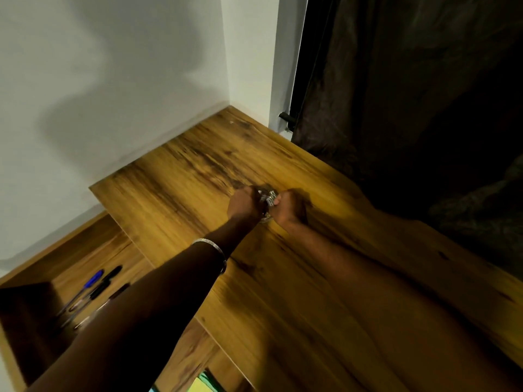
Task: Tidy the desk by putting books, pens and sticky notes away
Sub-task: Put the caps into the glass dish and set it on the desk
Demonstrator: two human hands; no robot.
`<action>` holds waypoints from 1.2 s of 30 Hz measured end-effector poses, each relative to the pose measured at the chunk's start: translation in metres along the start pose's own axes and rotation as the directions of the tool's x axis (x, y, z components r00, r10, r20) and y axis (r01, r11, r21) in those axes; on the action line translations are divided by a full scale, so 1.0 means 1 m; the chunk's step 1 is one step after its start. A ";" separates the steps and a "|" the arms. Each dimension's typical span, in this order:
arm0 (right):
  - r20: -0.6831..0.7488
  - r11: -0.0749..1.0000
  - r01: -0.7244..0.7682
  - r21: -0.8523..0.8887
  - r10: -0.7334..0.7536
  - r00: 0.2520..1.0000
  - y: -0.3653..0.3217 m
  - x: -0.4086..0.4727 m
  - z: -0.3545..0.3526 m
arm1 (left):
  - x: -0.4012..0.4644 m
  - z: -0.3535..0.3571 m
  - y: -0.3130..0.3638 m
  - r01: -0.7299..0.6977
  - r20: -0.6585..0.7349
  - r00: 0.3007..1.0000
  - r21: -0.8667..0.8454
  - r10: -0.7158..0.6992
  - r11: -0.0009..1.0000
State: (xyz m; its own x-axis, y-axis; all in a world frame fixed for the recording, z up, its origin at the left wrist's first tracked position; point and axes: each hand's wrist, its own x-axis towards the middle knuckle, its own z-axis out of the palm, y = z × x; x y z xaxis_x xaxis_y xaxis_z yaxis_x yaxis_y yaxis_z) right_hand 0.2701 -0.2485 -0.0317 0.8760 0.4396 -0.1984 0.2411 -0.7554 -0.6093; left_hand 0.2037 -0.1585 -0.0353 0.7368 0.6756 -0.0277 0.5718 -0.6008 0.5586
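Wooden desk (311, 278): both hands' grips, left (244, 203) and right (290, 207), clench a blurred glass jar (266, 198); contents unclear.

A home study corner: wooden desk (283, 278) against white walls (113, 80), dark curtain (410, 80) alongside.

No legible text anywhere; engraving on bracelet (210, 246) too blurred to read

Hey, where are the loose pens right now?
In the head view the pens lie at lower left on the lower wooden shelf, below the desk top and left of the left forearm.
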 end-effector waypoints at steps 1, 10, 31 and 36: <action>-0.005 1.000 0.006 0.010 -0.006 1.000 0.001 0.000 0.002 | 0.000 -0.001 -0.001 0.002 0.005 1.000 -0.009 -0.002 1.000; 0.003 0.994 0.028 0.101 -0.029 1.000 0.012 -0.004 0.009 | 0.001 0.001 -0.016 0.028 0.009 1.000 -0.064 -0.028 0.998; 0.187 0.982 0.067 0.176 -0.100 0.977 0.035 0.007 0.027 | 0.001 0.002 -0.053 0.017 0.276 0.961 -0.135 0.021 0.991; 0.170 0.980 0.058 0.188 -0.091 0.981 0.046 0.027 0.045 | 0.004 0.003 -0.051 -0.049 0.231 0.969 -0.161 0.086 0.986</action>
State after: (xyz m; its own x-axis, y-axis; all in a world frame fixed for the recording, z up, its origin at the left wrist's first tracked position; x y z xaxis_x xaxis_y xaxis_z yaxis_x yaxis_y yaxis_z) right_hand 0.2859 -0.2493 -0.0993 0.7665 0.5826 -0.2701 0.2088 -0.6238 -0.7532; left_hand 0.1789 -0.1261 -0.0662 0.8466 0.5042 -0.1703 0.4693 -0.5564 0.6857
